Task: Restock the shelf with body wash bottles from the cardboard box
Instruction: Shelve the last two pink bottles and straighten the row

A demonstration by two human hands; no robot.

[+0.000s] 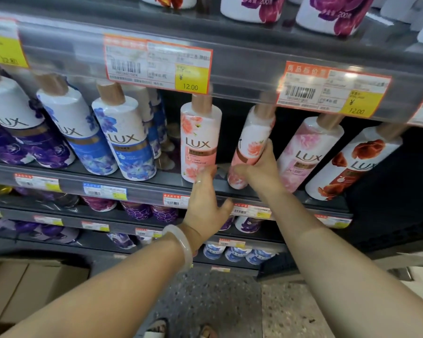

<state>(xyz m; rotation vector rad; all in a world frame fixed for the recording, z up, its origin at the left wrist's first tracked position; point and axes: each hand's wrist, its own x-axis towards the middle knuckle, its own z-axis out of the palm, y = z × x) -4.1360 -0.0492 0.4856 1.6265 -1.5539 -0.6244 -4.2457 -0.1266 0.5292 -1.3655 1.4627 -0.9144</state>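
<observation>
- A peach bottle [250, 147] is gripped by the right hand [259, 169] at centre right of the frame, tilted, its base on the shelf [142, 185]
- The left hand [205, 203] is held open just below centre, fingertips touching the base of a second peach bottle [199, 140] standing upright on the shelf
- A pink bottle [308, 152] is seen just right of the gripped one
- The box [22, 289] lies at lower left on the floor
</observation>
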